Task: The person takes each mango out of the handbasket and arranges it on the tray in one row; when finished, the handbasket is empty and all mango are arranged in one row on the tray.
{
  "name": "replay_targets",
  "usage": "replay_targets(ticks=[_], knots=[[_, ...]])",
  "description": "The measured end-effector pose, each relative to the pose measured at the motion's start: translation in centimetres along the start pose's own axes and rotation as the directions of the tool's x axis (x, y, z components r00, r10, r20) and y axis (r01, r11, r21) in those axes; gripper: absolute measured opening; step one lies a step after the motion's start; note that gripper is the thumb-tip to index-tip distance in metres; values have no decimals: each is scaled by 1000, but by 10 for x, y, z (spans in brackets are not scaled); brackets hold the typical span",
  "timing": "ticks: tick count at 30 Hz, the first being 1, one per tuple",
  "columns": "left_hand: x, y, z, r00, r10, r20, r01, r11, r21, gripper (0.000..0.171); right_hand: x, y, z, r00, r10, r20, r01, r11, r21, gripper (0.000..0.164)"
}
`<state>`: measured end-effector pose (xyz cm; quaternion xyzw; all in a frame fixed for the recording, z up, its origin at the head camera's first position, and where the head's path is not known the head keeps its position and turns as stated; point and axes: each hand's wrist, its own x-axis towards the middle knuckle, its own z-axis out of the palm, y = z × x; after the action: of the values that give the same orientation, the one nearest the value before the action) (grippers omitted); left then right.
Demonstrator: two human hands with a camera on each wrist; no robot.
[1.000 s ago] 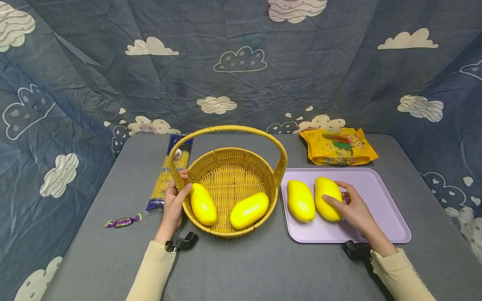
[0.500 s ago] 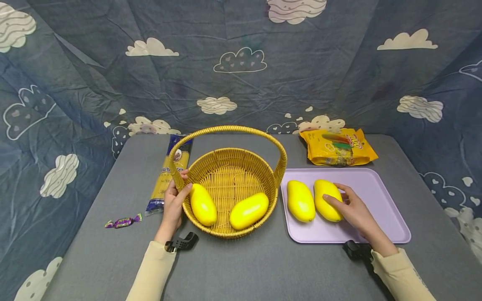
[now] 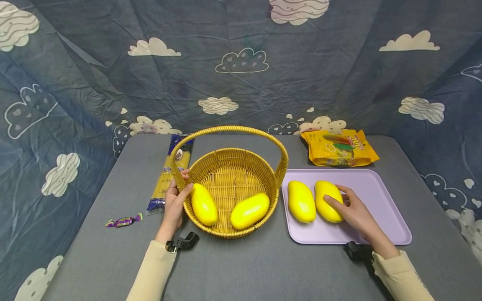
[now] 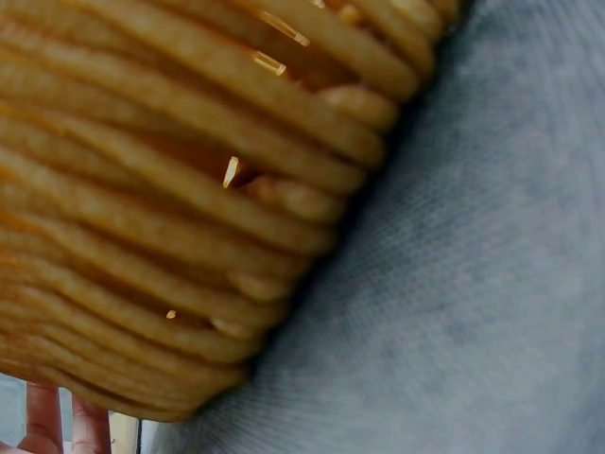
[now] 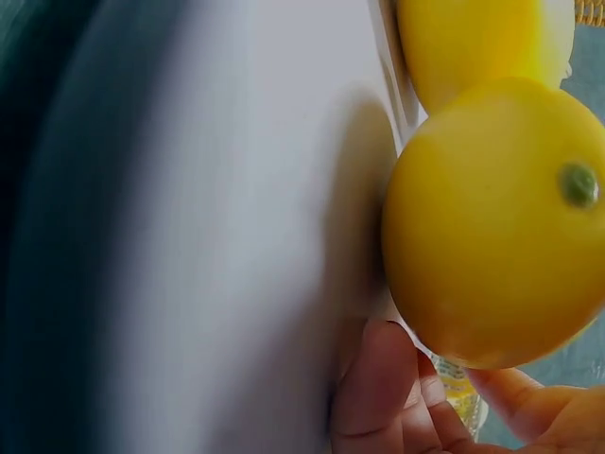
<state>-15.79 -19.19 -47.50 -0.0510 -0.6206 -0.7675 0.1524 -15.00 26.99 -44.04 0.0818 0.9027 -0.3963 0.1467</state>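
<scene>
A yellow wicker basket (image 3: 233, 167) with a tall handle stands mid-table, two mangoes inside: one mango (image 3: 204, 205) at the left, another mango (image 3: 249, 211) at the front right. My left hand (image 3: 175, 205) grips the basket's left side near the handle base, thumb over the rim. On a lilac tray (image 3: 376, 200) at the right lie two more mangoes side by side. My right hand (image 3: 352, 209) holds the right-hand mango (image 3: 328, 200), thumb on top and fingers at its far side. Left of it lies the other mango (image 3: 301, 201). In the right wrist view the held mango (image 5: 492, 227) shows its green stem end.
Left of the basket lies a pasta packet (image 3: 162, 190), partly behind the handle and hand. A purple wrapped candy (image 3: 124, 221) sits near the left edge. Behind the tray lies a yellow snack bag (image 3: 339, 148). A cloud-printed cloth (image 3: 241, 92) hangs behind the table.
The mango in my right hand has settled slightly lower at its far end on the tray. My left hand and the basket have stayed put.
</scene>
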Motion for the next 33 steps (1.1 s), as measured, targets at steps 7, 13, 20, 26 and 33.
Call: replay_targets(ticks=[7,13,20,26,33], knots=[[0,0,0,1000,-8,-2,8,1000,-3,31,-2,0,0,1000,5,4,-5,1000,-3,98],[-1,0,0,1000,-11,-6,11,1000,-4,31,-5,1,-1,1000,-15,5,15,1000,-17,97],[-1,0,1,1000,-3,-2,3,1000,-7,31,-9,1,-2,996,-85,-25,83,995,-45,96],[-1,0,1,1000,0,0,0,1000,-11,31,-15,1,-6,979,-179,-99,166,978,-123,93],[0,0,0,1000,0,6,0,1000,-7,31,-22,2,-10,919,-311,-241,278,947,-162,78]])
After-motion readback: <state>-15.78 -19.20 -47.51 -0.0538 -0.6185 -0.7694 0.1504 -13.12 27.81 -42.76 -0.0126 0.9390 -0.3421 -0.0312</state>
